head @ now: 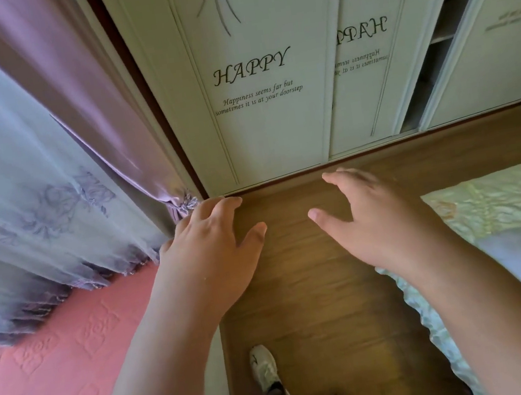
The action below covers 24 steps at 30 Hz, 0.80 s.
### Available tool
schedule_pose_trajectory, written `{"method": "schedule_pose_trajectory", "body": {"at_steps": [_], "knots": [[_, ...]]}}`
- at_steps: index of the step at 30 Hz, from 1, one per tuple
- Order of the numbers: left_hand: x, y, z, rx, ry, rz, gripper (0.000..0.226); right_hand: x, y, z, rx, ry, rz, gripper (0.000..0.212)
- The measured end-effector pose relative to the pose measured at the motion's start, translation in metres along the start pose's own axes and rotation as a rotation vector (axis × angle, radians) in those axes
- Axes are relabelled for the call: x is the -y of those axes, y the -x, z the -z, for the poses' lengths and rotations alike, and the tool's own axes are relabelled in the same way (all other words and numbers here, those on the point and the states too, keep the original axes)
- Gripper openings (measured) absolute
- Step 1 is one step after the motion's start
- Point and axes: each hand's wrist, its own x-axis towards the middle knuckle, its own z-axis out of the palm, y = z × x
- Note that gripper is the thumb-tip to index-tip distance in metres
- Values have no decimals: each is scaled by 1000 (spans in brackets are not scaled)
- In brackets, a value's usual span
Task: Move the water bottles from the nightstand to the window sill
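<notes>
No water bottle and no nightstand show in this view. My left hand (212, 247) hangs over the wooden floor (306, 291) near the curtain's lower corner, fingers spread and relaxed, holding nothing. My right hand (372, 218) is held out beside it at the same height, fingers straight and spread, also empty. The red padded ledge (42, 372) under the curtains at the lower left may be the window sill; I cannot tell for sure.
A grey sheer curtain (9, 185) and a purple curtain (78, 99) hang at the left. White wardrobe doors (258, 97) with "HAPPY" lettering stand straight ahead. A bed with a pale green quilt (506, 216) is at the right. My shoes (264, 367) stand on the floor below.
</notes>
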Motion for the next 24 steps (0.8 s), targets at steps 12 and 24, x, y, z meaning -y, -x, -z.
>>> {"method": "schedule_pose_trajectory", "body": {"at_steps": [12,24], "knots": [[15,-134,1,101,16,-123,62,15,-92,7,-43,134,-121,67],[66,-261,24,123,61,-180,60,72,-211,-23,-37,118,-173,66]]}}
